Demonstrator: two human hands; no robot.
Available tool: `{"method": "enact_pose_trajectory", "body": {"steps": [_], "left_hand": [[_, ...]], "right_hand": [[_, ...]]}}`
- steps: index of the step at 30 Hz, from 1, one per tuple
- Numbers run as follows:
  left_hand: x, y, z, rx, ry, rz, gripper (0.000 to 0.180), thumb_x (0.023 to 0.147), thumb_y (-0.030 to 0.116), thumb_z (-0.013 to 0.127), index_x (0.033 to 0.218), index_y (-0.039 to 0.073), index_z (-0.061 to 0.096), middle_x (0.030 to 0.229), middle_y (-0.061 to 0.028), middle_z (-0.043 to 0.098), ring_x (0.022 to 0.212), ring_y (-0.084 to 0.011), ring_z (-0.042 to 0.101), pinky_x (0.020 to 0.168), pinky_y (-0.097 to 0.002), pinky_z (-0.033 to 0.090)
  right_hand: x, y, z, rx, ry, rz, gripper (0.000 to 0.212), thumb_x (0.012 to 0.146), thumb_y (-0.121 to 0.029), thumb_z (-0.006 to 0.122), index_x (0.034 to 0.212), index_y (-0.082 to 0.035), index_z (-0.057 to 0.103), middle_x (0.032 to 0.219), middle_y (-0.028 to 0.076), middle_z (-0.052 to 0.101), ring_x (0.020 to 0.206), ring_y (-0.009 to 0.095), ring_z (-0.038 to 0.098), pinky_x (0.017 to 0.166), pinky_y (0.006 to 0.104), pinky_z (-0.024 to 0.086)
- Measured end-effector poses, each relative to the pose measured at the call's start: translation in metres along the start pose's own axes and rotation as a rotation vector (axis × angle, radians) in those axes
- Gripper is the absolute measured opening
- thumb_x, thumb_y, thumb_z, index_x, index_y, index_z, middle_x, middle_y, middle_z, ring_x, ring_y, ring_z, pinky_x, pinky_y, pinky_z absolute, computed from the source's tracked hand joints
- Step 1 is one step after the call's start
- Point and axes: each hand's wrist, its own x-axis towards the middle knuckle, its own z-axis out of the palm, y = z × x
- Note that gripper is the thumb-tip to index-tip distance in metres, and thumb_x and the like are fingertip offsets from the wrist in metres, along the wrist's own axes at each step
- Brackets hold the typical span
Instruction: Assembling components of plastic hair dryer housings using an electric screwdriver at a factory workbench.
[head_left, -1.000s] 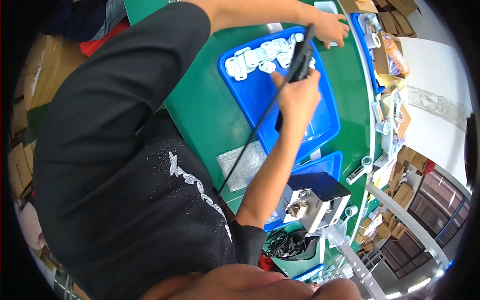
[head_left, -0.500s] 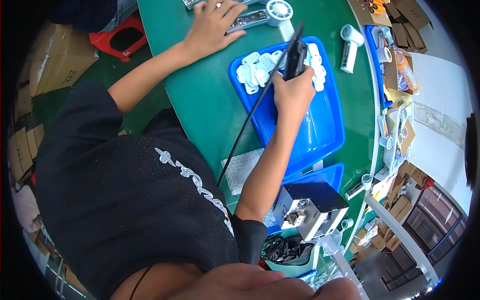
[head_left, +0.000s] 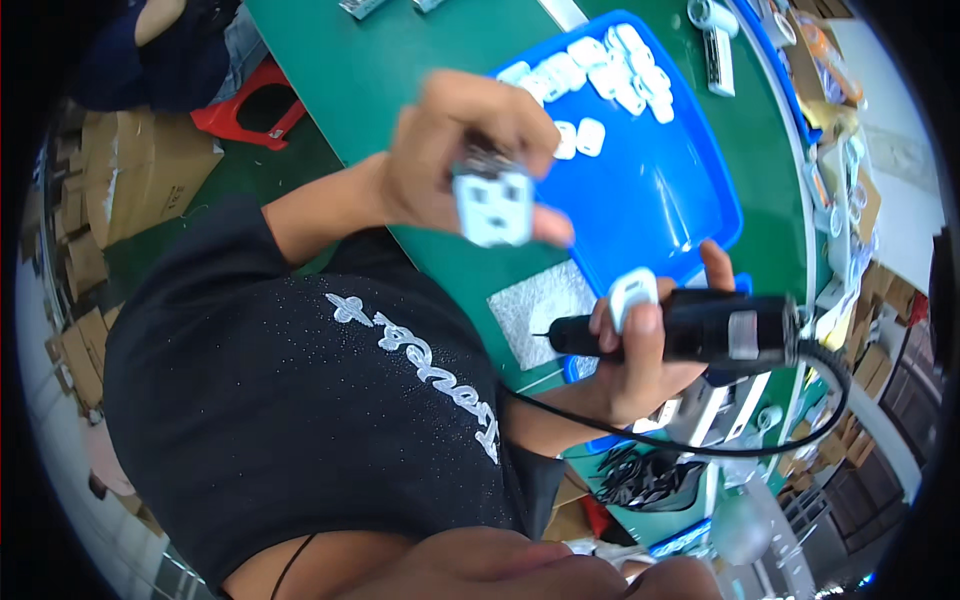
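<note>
My left hand (head_left: 425,140) is closed around what looks like a handheld-fan body (head_left: 493,208), its pale, holed end turned up; motion blurs both. To the right, my right hand (head_left: 635,385) grips a black corded electric screwdriver (head_left: 715,330), its thin bit pointing left. Between the fingers of that same hand is a small white plastic cover (head_left: 632,294). Beyond both hands lies a blue tray (head_left: 640,210), with several similar white covers (head_left: 635,75) gathered at its far end. The screwdriver's black cable (head_left: 700,450) loops below the right hand.
A sheet of bubble wrap (head_left: 525,310) lies on the green table (head_left: 360,110) beside the tray. Another fan (head_left: 718,55) is on the far right. A bin of black cables (head_left: 645,485) stands at the near right, and a red stool (head_left: 245,115) at the left.
My left hand has come back from the fans at the table's far side, now holding one. My right hand has moved nearer, away from the covers, with a white cover alongside the screwdriver.
</note>
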Motion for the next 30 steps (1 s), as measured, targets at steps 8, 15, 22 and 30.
{"method": "enact_pose_trajectory", "body": {"steps": [8, 15, 22, 30], "left_hand": [[-0.017, 0.028, 0.094, -0.291, -0.413, -0.164, 0.071, 0.08, 0.063, 0.067, 0.112, 0.0, 0.057, 0.099, -0.0147, 0.057, 0.08, -0.0317, 0.058, 0.065, -0.0394, 0.044], [-0.028, 0.031, 0.138, -0.609, -0.512, -0.187, 0.057, 0.094, 0.053, 0.058, 0.101, -0.004, 0.059, 0.081, -0.0133, 0.061, 0.063, -0.0274, 0.058, 0.055, -0.037, 0.043], [-0.049, 0.026, 0.147, -0.59, -0.605, -0.304, 0.069, 0.092, 0.064, 0.054, 0.101, -0.004, 0.06, 0.079, -0.012, 0.06, 0.065, -0.0277, 0.061, 0.055, -0.0365, 0.047], [-0.053, 0.02, 0.159, -0.604, -0.616, -0.224, 0.07, 0.087, 0.067, 0.057, 0.1, -0.002, 0.06, 0.08, -0.01, 0.061, 0.066, -0.0266, 0.063, 0.053, -0.035, 0.048]], "right_hand": [[-0.071, 0.008, -0.021, -0.034, 0.226, 0.022, 0.078, 0.077, -0.003, 0.08, 0.137, 0.001, 0.03, 0.077, 0.008, 0.063, 0.071, 0.014, 0.059, 0.071, 0.027, 0.044], [-0.082, 0.009, -0.044, -0.115, 0.734, -0.073, 0.085, 0.061, -0.052, 0.092, 0.119, -0.004, 0.054, 0.091, 0.004, 0.055, 0.076, 0.012, 0.056, 0.065, 0.0274, 0.047], [-0.044, -0.045, -0.116, -0.452, 0.834, -0.823, 0.095, 0.072, -0.097, 0.03, 0.102, -0.009, 0.052, 0.064, 0.009, 0.05, 0.042, 0.018, 0.044, 0.041, 0.0342, 0.04], [-0.106, -0.068, -0.12, -0.09, 0.254, -0.564, 0.084, 0.088, -0.075, 0.046, 0.129, -0.002, 0.047, 0.087, 0.014, 0.059, 0.06, 0.023, 0.055, 0.055, 0.0424, 0.046]]}}
